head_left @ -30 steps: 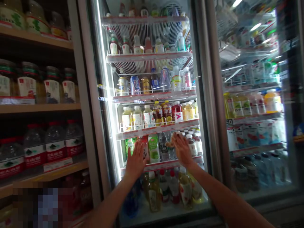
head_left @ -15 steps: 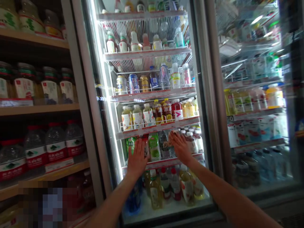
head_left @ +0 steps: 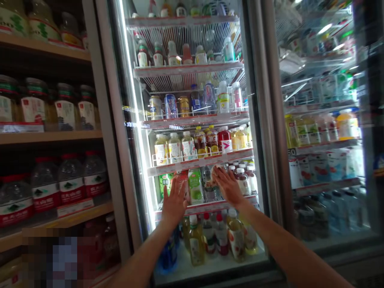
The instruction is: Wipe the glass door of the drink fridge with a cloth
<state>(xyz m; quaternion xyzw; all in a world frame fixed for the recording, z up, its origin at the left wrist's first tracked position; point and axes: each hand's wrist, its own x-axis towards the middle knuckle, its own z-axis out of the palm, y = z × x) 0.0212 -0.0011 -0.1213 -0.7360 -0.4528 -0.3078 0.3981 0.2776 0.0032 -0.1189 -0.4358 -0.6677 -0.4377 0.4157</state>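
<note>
Both my hands are raised to the fourth shelf point(head_left: 210, 206) of a lit drinks fridge. My left hand point(head_left: 174, 202) is open, fingers stretched up against a red-labelled bottle point(head_left: 183, 186) beside a green-labelled bottle point(head_left: 195, 187). My right hand point(head_left: 228, 186) is also open, palm flat over the clear and dark-capped bottles point(head_left: 244, 180) at the right of that shelf. Neither hand grips anything that I can see. Several bottles stand on the fridge floor point(head_left: 210, 262) below my forearms.
The fridge frame point(head_left: 115, 132) rises at the left. Wooden shelves point(head_left: 51, 136) on the left carry jars and large water bottles point(head_left: 70, 180). A second fridge with a closed glass door point(head_left: 324, 120) stands on the right. Upper wire shelves hold several cans and bottles.
Both hands have stayed at the same shelf, drifting slightly; my left hand has slid a little right onto the red-labelled bottle. The view has shifted slightly.
</note>
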